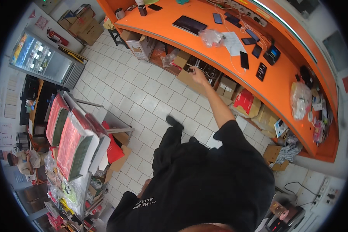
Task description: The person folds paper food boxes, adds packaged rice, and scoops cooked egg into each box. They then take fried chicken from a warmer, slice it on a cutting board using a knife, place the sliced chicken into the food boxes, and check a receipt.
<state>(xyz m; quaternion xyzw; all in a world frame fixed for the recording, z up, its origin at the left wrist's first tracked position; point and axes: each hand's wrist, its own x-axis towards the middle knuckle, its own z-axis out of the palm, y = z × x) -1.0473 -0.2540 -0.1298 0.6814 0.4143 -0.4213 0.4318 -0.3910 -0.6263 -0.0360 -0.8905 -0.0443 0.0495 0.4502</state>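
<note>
My right arm stretches forward to the low shelf beneath the orange counter. My right hand (pixel 198 75) is over an open cardboard box (pixel 189 80) with dark items (pixel 210 72) inside. Its fingers look bent together at the box's near left part; whatever may be between them is too small to make out. Close to my body at the lower left, only a bit of skin of my left hand (pixel 144 188) shows beside the black shirt. Its fingers are hidden.
On the orange counter (pixel 158 23) lie several phones (pixel 244 60), cables, a tablet (pixel 189 25) and a plastic bag (pixel 211 38). More boxes (pixel 226 86) fill the shelf. At left stand a table with red wrapped packs (pixel 75 143) and a glass-door fridge (pixel 42 58). Another person (pixel 25 162) is far left.
</note>
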